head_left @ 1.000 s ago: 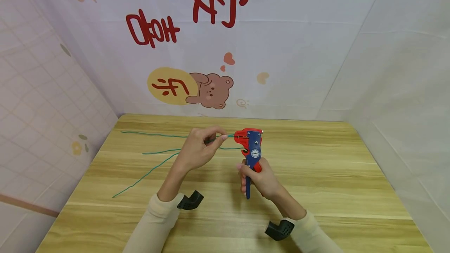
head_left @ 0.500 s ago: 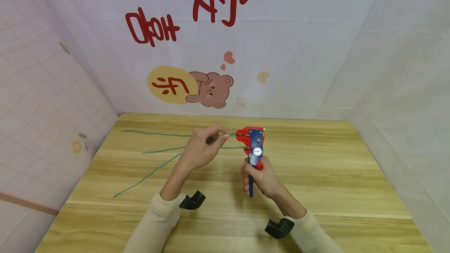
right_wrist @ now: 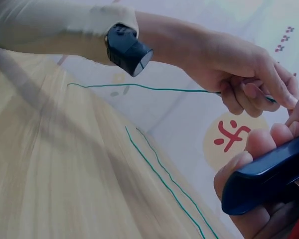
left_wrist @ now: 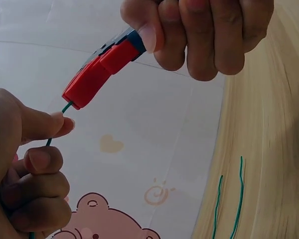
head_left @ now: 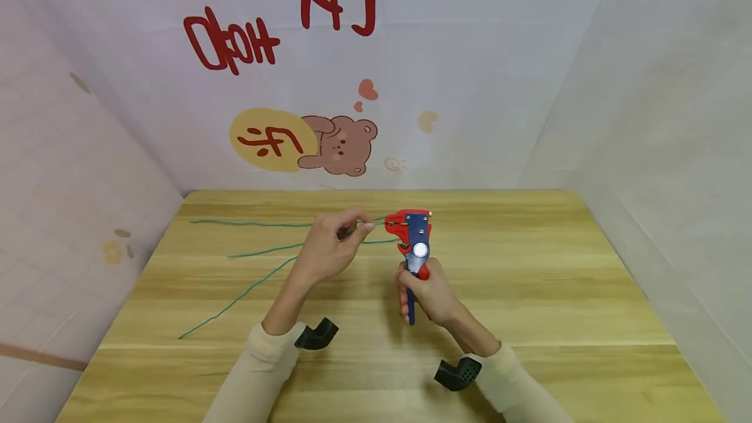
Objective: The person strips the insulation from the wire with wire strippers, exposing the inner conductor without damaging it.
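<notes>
In the head view, my left hand [head_left: 329,250] pinches a thin green wire [left_wrist: 66,107] between thumb and forefinger. Close to the fingertips, the wire's end enters the red nose of a red and blue wire stripper [head_left: 418,234]. My right hand [head_left: 431,289] grips the stripper's handles, fingers wrapped round them, with the head pointing up and the nose facing left. Behind the left hand, the held wire trails away, as the right wrist view shows. The wire's tip inside the stripper is hidden.
Two more green wires [right_wrist: 159,177] lie on the wooden table [head_left: 529,292], partly behind the left hand in the head view. A white printed backdrop [head_left: 482,83] stands along the table's back, with similar sheets at both sides. Black wrist cameras [head_left: 317,334] sit on both cuffs.
The head view has turned slightly, so the scene sits further left. Both hands keep their hold on the wire and the stripper, with little movement between them.
</notes>
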The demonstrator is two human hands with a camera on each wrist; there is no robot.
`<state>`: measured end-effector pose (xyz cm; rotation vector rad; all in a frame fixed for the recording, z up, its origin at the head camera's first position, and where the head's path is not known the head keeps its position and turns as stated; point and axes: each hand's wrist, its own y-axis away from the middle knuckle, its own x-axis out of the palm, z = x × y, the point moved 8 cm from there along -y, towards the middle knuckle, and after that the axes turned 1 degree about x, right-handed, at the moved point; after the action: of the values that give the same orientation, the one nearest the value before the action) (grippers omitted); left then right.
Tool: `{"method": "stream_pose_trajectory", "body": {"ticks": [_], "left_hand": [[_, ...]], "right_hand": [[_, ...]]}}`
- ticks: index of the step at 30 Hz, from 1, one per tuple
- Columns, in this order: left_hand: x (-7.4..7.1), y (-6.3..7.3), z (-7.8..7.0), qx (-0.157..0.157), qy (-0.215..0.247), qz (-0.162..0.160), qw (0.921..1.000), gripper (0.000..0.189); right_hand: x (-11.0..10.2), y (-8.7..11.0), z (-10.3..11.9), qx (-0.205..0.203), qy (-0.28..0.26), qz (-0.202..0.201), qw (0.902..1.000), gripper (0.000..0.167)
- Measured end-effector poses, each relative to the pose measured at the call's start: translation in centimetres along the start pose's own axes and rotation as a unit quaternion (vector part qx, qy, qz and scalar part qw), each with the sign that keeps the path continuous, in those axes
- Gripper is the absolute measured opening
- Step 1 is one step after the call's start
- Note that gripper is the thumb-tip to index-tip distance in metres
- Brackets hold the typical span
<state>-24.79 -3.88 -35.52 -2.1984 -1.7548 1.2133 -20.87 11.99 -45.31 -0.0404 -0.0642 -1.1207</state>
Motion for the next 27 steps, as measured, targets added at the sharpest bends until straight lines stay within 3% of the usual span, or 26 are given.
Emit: {"method": "stream_pose_trajectory", "body": {"ticks": [6,18,27], "left_hand": [[-0.2,0.1,0.4,-0.018,-0.006,0.008,0.9998,0.008],[1.1,0.2,2.1,-0.075,-0.014,0.022,0.9968,0.006],[1.2,0.3,3.2,-0.092,-0.01,-0.001,0.9957,0.007]], "right_hand": [[0.1,-0.4,-0.3,0.021,-0.003,-0.011,0.9997,0.019],[-1.1,-0.9,-2.2,0.072,0.008,-0.026,0.9971,0.026],[-1.5,-1.9,-2.9,0.079,0.022,-0.029,0.9962,0.031]]}}
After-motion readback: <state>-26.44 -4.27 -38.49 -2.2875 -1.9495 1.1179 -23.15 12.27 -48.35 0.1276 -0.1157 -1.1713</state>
